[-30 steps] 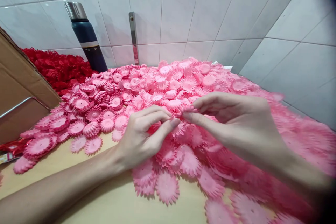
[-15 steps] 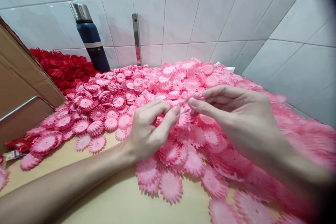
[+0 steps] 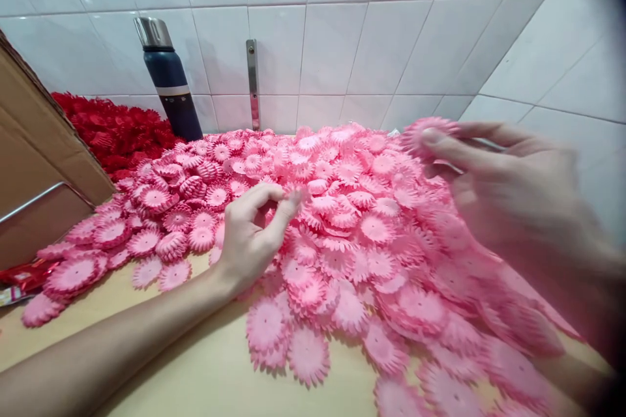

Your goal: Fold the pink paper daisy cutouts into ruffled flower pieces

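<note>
My right hand point(image 3: 508, 176) is raised at the right, thumb and fingers closed on a pink fabric flower piece point(image 3: 430, 133) with a fringed edge; whether it is one layer or several, I cannot tell. At the centre left, my left hand point(image 3: 259, 228) is pinched over the pink heap, thumb against forefinger. A blurred pinkish bit shows at its fingertips, too smeared to name. Below and between both hands spreads a large heap of pink flower pieces point(image 3: 376, 228), many with a small centre hole.
A dark blue bottle point(image 3: 171, 85) with a steel cap stands at the back, beside a red pile of petal pieces point(image 3: 117, 133). To the left is a cardboard box point(image 3: 44, 137). A red wrapper point(image 3: 29, 273) lies near it. White tiled walls point(image 3: 332, 39) bound the yellowish table point(image 3: 195, 365).
My hands have parted. The right has moved up and to the right with the pink flower piece, and the left has shifted slightly left, still pinched. The view has tilted a little.
</note>
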Available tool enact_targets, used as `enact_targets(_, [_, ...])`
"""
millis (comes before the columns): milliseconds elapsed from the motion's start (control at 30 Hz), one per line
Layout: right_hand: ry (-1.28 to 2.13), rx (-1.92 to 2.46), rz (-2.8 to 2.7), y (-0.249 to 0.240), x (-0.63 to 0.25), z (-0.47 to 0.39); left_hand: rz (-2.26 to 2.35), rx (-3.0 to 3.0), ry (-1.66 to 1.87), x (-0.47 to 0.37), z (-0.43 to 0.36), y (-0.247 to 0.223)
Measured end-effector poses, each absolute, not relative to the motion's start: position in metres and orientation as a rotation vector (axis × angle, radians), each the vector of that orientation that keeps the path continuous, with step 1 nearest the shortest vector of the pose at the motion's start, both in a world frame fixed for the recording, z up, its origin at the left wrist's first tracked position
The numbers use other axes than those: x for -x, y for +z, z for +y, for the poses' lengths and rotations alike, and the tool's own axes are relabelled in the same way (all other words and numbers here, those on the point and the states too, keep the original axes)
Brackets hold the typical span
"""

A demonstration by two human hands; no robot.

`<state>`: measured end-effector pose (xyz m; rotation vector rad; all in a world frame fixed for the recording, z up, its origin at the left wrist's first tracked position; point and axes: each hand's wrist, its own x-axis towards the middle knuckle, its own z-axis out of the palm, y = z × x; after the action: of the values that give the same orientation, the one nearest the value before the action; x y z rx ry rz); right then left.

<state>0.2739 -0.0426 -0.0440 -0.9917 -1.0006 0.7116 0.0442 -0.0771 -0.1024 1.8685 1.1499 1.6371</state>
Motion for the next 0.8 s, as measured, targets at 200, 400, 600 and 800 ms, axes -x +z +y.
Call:
enact_targets(200, [0.867,1.124,-1.472,-0.065,-0.261,-0.049,1.116,-1.875,1.602,-0.045,-0.068,-0.113])
enact_targets(400, [1.134,1.026,-1.592,-0.065,-0.249,-0.065,1.043,-2.144,1.638,-0.046,-0.079,-0.1])
enact_targets(600, [1.308,0.856,-1.702,-0.068,-0.241,-0.073,0.965,-2.16,1.495,-0.05,-0.085,-0.099])
enact_targets(800, [1.213,0.804,-1.825,-0.069,-0.241,-0.075,0.991,-2.06,1.39,-0.049,-0.082,-0.104])
